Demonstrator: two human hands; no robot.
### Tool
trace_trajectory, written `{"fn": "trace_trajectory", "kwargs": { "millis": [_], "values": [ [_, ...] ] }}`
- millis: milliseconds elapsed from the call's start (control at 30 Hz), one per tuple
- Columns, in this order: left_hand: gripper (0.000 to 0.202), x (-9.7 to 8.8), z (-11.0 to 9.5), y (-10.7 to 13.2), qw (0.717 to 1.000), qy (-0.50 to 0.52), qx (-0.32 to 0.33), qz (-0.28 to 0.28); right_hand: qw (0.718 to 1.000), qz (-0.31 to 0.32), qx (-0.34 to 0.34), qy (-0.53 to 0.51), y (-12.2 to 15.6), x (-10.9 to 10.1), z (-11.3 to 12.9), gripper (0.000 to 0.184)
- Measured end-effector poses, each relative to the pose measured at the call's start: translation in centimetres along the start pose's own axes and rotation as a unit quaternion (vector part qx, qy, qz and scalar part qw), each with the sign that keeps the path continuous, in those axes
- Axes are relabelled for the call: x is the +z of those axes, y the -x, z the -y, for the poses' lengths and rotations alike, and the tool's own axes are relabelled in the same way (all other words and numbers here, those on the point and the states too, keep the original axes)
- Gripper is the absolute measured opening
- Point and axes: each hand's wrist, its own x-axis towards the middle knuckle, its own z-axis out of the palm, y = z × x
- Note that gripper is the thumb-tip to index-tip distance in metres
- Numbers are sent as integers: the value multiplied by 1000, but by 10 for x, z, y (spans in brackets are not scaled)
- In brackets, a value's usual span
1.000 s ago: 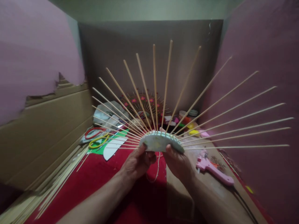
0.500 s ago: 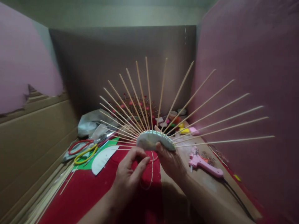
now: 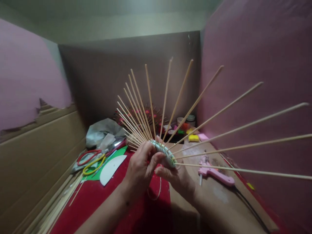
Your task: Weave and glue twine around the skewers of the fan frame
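A fan of thin wooden sticks radiates from the curved edge of a pale half-round base, held up in front of me and turned at an angle. My left hand is closed over the left part of the base, thumb on the near face, fingers hiding the roots of the left sticks. My right hand grips the base from below and the right, its fingertips showing behind the top edge. A thin string hangs in a loop beneath the hands; its upper end is hidden.
A pink glue gun with a cord lies at right. On the left are scissors, green sheet, white half-round piece, loose sticks and a plastic bag. A finished-looking flowered fan and jars stand behind.
The stick fan has turned, its right sticks swinging nearer and the left ones bunching together in view. My left hand has moved up and right from below the base onto it.
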Motion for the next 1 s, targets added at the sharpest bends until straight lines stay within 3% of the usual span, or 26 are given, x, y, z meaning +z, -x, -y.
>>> {"fn": "trace_trajectory", "kwargs": {
  "millis": [200, 467, 667, 733, 867, 933, 1000],
  "values": [
    [6, -5, -11, -3, 998, -27, 44, 43, 999, -34, -17, 12, 5, 2, 0, 50],
    [11, -2, -15, -2, 998, 3, 56, 17, 998, -40, -35, 30, 7, 5, -2, 47],
    [16, 4, -3, -2, 988, -101, 115, 21, 997, -43, -49, 43, 1, 5, -5, 43],
    [16, 8, 2, -5, 988, -110, 102, 25, 997, -67, -42, 14, -4, 2, -10, 40],
    [14, 9, 4, -7, 997, -35, 22, 64, 972, -130, -15, -197, -18, -7, -20, 43],
    [19, 6, 5, -1, 992, 21, -33, 119, 948, -154, -2, -280, -25, -12, -22, 46],
    [24, 5, 9, 9, 968, 75, -115, 210, 926, -167, 19, -338, -30, -16, -22, 46]
  ]
}}
